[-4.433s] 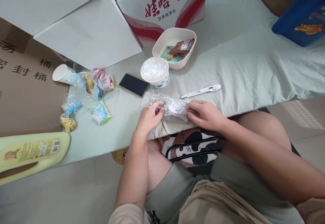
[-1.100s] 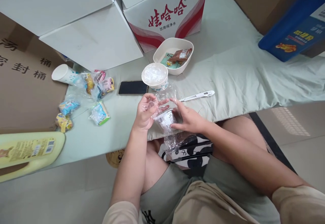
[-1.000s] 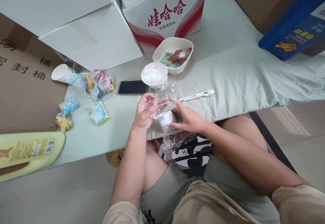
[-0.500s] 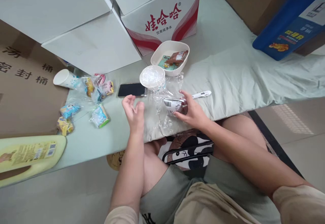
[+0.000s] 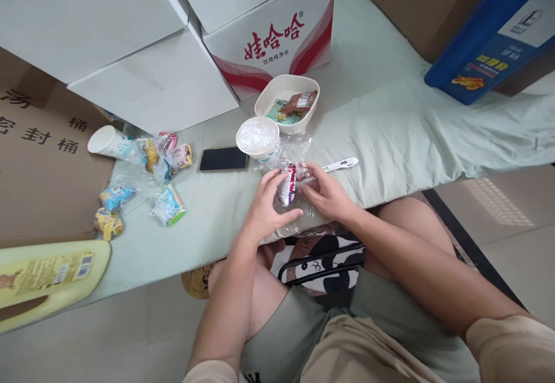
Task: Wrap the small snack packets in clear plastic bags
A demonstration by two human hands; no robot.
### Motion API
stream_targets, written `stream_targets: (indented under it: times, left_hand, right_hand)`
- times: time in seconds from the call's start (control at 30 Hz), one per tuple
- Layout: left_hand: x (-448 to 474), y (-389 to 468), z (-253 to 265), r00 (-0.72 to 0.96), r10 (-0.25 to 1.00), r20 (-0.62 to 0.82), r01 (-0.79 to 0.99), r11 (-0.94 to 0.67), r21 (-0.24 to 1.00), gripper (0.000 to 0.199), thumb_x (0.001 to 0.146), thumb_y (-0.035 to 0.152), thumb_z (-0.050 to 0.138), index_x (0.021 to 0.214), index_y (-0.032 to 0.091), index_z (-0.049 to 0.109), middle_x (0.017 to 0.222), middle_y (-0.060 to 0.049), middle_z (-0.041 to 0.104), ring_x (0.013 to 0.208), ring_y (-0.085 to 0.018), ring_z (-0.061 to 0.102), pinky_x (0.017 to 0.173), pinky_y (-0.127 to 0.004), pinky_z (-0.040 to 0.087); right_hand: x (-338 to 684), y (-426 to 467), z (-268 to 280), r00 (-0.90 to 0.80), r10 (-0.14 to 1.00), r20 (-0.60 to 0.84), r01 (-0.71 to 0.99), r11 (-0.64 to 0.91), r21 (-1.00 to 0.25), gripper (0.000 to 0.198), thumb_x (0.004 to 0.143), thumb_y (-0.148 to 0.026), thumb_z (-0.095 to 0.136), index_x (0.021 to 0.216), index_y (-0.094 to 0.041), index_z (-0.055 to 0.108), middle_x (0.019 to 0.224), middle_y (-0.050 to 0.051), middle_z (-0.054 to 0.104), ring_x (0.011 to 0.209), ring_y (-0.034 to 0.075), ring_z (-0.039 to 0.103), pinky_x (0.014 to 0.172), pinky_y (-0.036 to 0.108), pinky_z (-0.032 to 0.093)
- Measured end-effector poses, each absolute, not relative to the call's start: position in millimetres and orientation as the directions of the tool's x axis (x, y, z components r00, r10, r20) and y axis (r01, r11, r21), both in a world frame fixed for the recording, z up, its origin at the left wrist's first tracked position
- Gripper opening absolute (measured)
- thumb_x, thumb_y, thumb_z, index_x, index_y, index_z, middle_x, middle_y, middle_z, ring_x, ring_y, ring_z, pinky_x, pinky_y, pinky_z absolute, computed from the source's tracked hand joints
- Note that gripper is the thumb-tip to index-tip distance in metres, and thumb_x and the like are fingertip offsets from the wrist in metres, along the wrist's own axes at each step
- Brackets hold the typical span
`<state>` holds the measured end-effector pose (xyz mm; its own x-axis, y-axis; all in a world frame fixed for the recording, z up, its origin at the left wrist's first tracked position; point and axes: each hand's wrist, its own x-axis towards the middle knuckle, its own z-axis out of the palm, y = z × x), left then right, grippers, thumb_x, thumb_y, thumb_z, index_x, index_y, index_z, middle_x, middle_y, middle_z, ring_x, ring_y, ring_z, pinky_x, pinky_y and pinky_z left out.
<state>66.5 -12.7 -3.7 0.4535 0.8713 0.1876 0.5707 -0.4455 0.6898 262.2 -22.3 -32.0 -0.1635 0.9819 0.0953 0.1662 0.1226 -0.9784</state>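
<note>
A small shiny red, white and dark snack packet [image 5: 287, 186] stands between my hands over clear plastic film [image 5: 310, 212] spread on the covered surface. My left hand [image 5: 265, 209] is at its left side with thumb and fingers wide apart; the fingertips reach the packet's left edge, though I cannot tell how firmly they touch. To the packet's right, my right hand [image 5: 327, 193] has bent fingers held apart, with a small gap to it. Just beyond is a paper cup [image 5: 260, 150] with crumpled clear plastic in its mouth. A white pen-like cutter [image 5: 341, 165] lies past my right fingers.
Behind the cup sits a cream bowl [image 5: 265, 107] with packets inside. A black phone [image 5: 223, 159] lies left, near wrapped snacks [image 5: 169, 205] and a tipped paper cup [image 5: 106, 142]. Cartons [image 5: 271, 41] line the back. A yellow jug [image 5: 52, 276] and blue container [image 5: 485, 53] flank the surface.
My left hand has moved right and come to the packet. The packet has turned from lying sideways to standing with its red side showing. My right hand has drawn slightly back from it.
</note>
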Motion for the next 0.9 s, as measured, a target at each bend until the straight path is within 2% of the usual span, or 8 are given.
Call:
stream_targets:
  times: [0.07, 0.13, 0.23, 0.33, 0.43, 0.53, 0.67, 0.9]
  left_hand:
    - [60.5, -11.1, -4.0, 0.416, 0.899, 0.133, 0.537, -0.362, 0.762, 0.069, 0.073, 0.037, 0.081, 0.135, 0.024, 0.055, 0.146, -0.013, 0.052, 0.137, -0.032, 0.050, 0.113, -0.048, 0.045]
    - [55.2, -9.9, -4.4, 0.330, 0.939, 0.095, 0.448, -0.244, 0.860, 0.056, 0.078, 0.037, 0.076, 0.130, 0.024, 0.059, 0.136, -0.012, 0.061, 0.126, -0.029, 0.060, 0.106, -0.044, 0.051]
    - [46.7, -5.6, -3.8, 0.126, 0.989, 0.074, 0.175, -0.095, 0.980, 0.052, 0.074, 0.040, 0.080, 0.120, 0.022, 0.065, 0.123, -0.010, 0.069, 0.111, -0.025, 0.068, 0.095, -0.035, 0.056]
    - [36.4, 2.5, 0.6, -0.117, 0.992, 0.041, -0.128, -0.056, 0.990, 0.050, 0.066, 0.039, 0.085, 0.109, 0.023, 0.067, 0.110, -0.006, 0.072, 0.096, -0.020, 0.070, 0.083, -0.029, 0.058]
    - [24.8, 11.8, 7.0, -0.330, 0.944, 0.006, -0.290, -0.107, 0.951, 0.044, 0.063, 0.039, 0.083, 0.101, 0.025, 0.066, 0.103, -0.002, 0.072, 0.086, -0.017, 0.070, 0.071, -0.027, 0.059]
    - [14.3, 16.9, 12.0, -0.455, 0.890, -0.028, -0.313, -0.131, 0.941, 0.041, 0.061, 0.038, 0.080, 0.096, 0.025, 0.064, 0.097, 0.000, 0.072, 0.078, -0.016, 0.068, 0.061, -0.024, 0.056]
    - [11.2, 12.5, 16.0, -0.516, 0.857, -0.013, -0.260, -0.143, 0.955, 0.037, 0.059, 0.033, 0.077, 0.093, 0.024, 0.062, 0.092, 0.000, 0.071, 0.077, -0.015, 0.067, 0.064, -0.023, 0.055]
    - [32.7, -1.1, 23.5, -0.387, 0.922, 0.003, -0.108, -0.048, 0.993, 0.041, 0.062, 0.032, 0.079, 0.098, 0.021, 0.063, 0.092, -0.003, 0.070, 0.074, -0.015, 0.066, 0.063, -0.023, 0.052]
  right_hand:
    - [260.5, -21.9, -31.0, -0.195, 0.978, 0.076, 0.130, 0.102, -0.986, 0.048, 0.090, -0.017, 0.045, 0.137, -0.018, 0.046, 0.109, 0.009, 0.070, 0.079, 0.017, 0.069, 0.079, 0.035, 0.056]
    - [259.7, -21.5, -29.5, -0.183, 0.982, 0.057, 0.151, 0.086, -0.985, 0.047, 0.089, -0.015, 0.041, 0.135, -0.019, 0.048, 0.104, 0.006, 0.071, 0.071, 0.014, 0.067, 0.075, 0.033, 0.055]
    - [260.6, -20.7, -27.7, -0.126, 0.992, 0.012, 0.227, 0.041, -0.973, 0.048, 0.085, -0.012, 0.041, 0.131, -0.019, 0.052, 0.096, 0.004, 0.071, 0.061, 0.013, 0.059, 0.066, 0.030, 0.050]
    - [264.1, -19.5, -27.2, -0.089, 0.996, -0.015, 0.258, 0.008, -0.966, 0.049, 0.082, -0.011, 0.041, 0.129, -0.019, 0.054, 0.096, 0.004, 0.071, 0.060, 0.012, 0.055, 0.063, 0.028, 0.046]
    - [268.9, -19.3, -27.4, -0.098, 0.995, -0.005, 0.280, 0.023, -0.960, 0.049, 0.081, -0.009, 0.042, 0.128, -0.019, 0.055, 0.095, 0.004, 0.071, 0.064, 0.013, 0.057, 0.067, 0.028, 0.046]
    - [273.3, -20.7, -27.6, -0.137, 0.991, 0.000, 0.313, 0.043, -0.949, 0.048, 0.080, -0.009, 0.044, 0.126, -0.019, 0.057, 0.092, 0.003, 0.072, 0.068, 0.015, 0.059, 0.070, 0.029, 0.046]
    - [275.0, -22.9, -27.0, -0.171, 0.985, -0.013, 0.347, 0.048, -0.937, 0.047, 0.082, -0.010, 0.045, 0.126, -0.020, 0.057, 0.094, 0.004, 0.073, 0.074, 0.018, 0.063, 0.075, 0.031, 0.048]
    - [270.4, -25.0, -23.8, -0.221, 0.975, -0.003, 0.388, 0.086, -0.918, 0.046, 0.083, -0.010, 0.045, 0.127, -0.019, 0.057, 0.097, 0.006, 0.074, 0.084, 0.021, 0.066, 0.082, 0.033, 0.049]
